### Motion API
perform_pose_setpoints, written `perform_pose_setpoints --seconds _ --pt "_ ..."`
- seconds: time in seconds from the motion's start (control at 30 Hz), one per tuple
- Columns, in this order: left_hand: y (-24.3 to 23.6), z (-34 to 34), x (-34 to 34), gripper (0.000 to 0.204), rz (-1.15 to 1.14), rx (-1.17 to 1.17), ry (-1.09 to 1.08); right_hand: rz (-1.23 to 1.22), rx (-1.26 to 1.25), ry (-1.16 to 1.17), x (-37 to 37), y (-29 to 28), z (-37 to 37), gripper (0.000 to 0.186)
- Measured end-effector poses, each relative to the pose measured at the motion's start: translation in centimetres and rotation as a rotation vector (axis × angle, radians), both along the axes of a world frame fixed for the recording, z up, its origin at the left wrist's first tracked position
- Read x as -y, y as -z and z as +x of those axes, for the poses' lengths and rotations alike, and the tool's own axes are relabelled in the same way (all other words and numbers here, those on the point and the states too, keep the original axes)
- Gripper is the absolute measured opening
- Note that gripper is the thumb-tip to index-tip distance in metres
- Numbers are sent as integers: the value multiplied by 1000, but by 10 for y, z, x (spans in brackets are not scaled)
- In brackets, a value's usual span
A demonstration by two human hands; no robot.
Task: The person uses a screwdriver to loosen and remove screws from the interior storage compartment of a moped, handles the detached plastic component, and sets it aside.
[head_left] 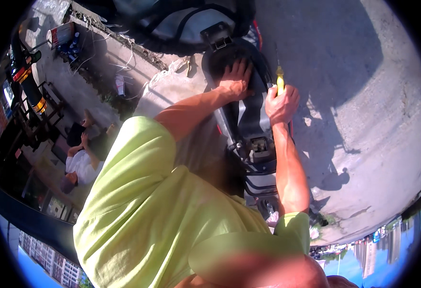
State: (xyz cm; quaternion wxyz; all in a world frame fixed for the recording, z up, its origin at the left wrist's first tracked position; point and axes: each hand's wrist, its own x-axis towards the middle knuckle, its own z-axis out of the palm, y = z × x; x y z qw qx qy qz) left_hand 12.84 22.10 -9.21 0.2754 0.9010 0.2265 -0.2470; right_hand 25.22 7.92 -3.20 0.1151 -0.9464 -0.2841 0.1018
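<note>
My left hand (236,80) rests with its fingers spread on the dark inner surface of a black vehicle body (252,115), which looks like part of a scooter. My right hand (282,104) is closed around the yellow handle of a screwdriver (280,82). The screwdriver's thin shaft points away from me, beside the body's right edge, and its tip is hard to make out. A black latch-like bracket (217,37) sits at the body's far end. Nearer to me is a square metal fitting (258,146).
Black curved bars (186,24) stand beyond the body. A low concrete ledge (119,45) with loose wires and litter runs at the far left. Another person (82,161) sits at the left, near a handlebar (28,89). Concrete ground (364,110) extends to the right.
</note>
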Motion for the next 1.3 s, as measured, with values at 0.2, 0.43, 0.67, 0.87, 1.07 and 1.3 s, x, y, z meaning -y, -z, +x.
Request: perform_pose_setpoints --seconds 0.2,0.43,0.67,0.87,1.07,1.3 --pt "-8 13 -4 110 23 -117 114 22 -9 -20 6 6 -1 31" --pt "-1 5 -1 111 38 -68 87 14 53 -54 0 4 0 29" --pt "3 0 3 113 6 -19 43 19 58 -50 7 15 0 29" --pt "88 -26 37 108 242 159 50 6 35 -41 6 17 -1 28" --pt "79 -21 21 87 344 207 64 -13 -25 -7 6 15 -2 31" --pt "58 -19 31 94 918 193 112 -41 -25 -25 4 16 -2 32"
